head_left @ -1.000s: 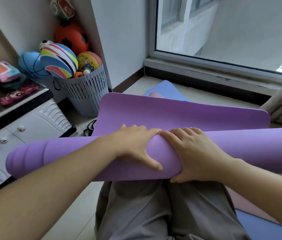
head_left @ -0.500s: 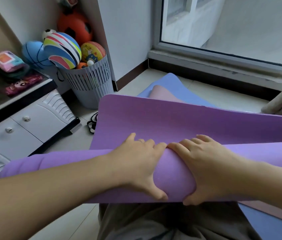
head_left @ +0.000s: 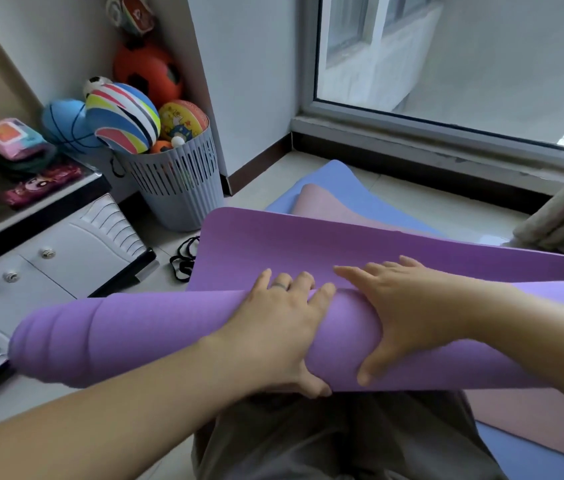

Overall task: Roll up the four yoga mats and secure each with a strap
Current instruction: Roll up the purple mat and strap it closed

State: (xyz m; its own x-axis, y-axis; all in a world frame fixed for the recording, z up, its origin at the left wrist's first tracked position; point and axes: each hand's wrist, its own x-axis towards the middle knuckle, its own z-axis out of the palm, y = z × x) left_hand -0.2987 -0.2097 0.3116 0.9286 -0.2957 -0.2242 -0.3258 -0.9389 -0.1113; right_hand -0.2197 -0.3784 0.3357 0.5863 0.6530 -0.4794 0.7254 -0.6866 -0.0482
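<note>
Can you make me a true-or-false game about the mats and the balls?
1. The left hand and the right hand both grip the purple yoga mat. True.
2. The purple yoga mat is rolled all the way. False: a flat part lies unrolled beyond the roll.
3. The basket holds balls. True.
4. A strap is tied round the roll. False: the black straps lie loose on the floor.

We see a pale tiled floor (head_left: 412,199) bearing a grey slatted plastic basket (head_left: 180,188). To the right of the basket a flat blue foam yoga mat (head_left: 339,181) lies spread. Just in front of the basket, a tangle of black elastic straps (head_left: 183,261) rests on the tiles.
</note>
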